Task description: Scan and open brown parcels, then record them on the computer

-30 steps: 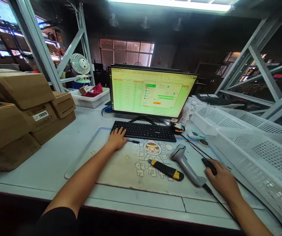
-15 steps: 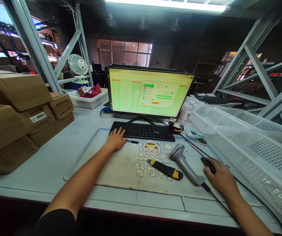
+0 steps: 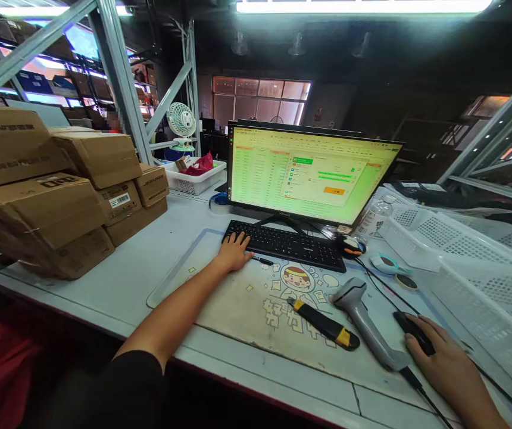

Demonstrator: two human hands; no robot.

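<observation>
Left hand [image 3: 234,252] flat on the keyboard [image 3: 283,245], fingers loose; right hand [image 3: 446,369], fingers curled over a black mouse [image 3: 413,332]

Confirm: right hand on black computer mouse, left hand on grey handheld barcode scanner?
No: the head view shows the left hand on the black keyboard, not the grey barcode scanner. The right hand on the black computer mouse is correct.

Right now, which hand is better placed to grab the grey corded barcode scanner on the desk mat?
Probably the right hand: it rests on the black mouse beside the scanner; the left hand sits farther off on the black keyboard.
</observation>
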